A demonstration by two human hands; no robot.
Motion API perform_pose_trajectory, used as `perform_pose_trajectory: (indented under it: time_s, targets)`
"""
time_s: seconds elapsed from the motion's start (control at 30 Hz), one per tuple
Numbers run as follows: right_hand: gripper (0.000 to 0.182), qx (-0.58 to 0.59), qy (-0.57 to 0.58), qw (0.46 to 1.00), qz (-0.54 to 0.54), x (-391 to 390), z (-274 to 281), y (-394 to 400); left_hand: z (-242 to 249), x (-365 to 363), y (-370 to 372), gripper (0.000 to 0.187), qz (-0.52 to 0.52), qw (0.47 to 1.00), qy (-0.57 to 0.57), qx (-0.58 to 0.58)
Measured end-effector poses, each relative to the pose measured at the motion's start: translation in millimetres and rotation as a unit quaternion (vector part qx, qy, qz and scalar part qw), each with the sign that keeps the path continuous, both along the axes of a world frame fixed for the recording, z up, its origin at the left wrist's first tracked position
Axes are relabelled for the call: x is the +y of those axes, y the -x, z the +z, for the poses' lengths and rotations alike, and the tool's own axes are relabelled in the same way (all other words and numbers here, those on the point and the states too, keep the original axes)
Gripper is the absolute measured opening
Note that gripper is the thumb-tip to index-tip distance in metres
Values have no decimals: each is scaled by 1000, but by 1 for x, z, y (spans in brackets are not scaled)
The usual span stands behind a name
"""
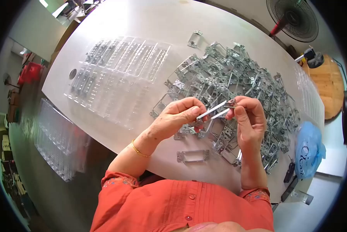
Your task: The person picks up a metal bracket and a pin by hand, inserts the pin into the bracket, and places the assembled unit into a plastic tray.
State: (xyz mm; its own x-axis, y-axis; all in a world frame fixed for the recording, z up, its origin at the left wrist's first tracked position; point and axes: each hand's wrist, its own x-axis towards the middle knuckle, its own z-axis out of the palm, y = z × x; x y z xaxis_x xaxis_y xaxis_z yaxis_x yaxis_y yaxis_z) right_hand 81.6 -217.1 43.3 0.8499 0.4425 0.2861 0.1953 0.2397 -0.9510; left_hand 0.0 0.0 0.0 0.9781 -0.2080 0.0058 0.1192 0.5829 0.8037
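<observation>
Between my two hands is a metal bracket frame (pixel 213 110) with two pale parallel bars. My left hand (pixel 185 112) pinches its left end between thumb and fingers. At the other end, my right hand (pixel 248 118) grips the bracket's small plate with thumb and forefinger. Right behind and beneath them spreads a large heap of similar metal brackets (pixel 219 73). A single bracket (pixel 192 156) lies flat on the table near my body, and another bracket (pixel 195 39) sits apart at the far side of the heap.
Clear plastic trays (pixel 119 65) lie on the white table (pixel 173 19) at left, some pockets holding metal parts. More stacked plastic trays (pixel 61 135) stand below the left edge. A blue plastic bag (pixel 309 150) is at right, near a wooden stool (pixel 328 85) and a fan (pixel 293 17).
</observation>
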Motion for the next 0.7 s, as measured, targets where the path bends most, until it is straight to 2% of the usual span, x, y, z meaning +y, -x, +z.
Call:
perform_pose_trajectory:
  time_s: [0.1,0.3,0.37,0.4,0.47,0.7]
  targets:
    - [12,26,-21,999,14,-6,2,-6,0,-8,-4,29,17,1000,-7,24]
    - [11,37,-47,998,27,-4,-2,-6,2,0,-2,30,-17,996,24,88]
    - [9,-6,-46,998,37,-3,2,-4,-2,3,-3,29,-42,996,50,58]
    - [9,-6,-47,998,40,-4,2,-3,-3,3,-2,29,-39,996,50,58]
    - [9,-77,-24,995,57,-6,1,-5,-3,1,-4,25,-17,998,62,18]
    - [14,-101,-5,993,68,-1,8,-4,5,5,-2,22,42,999,12,-16]
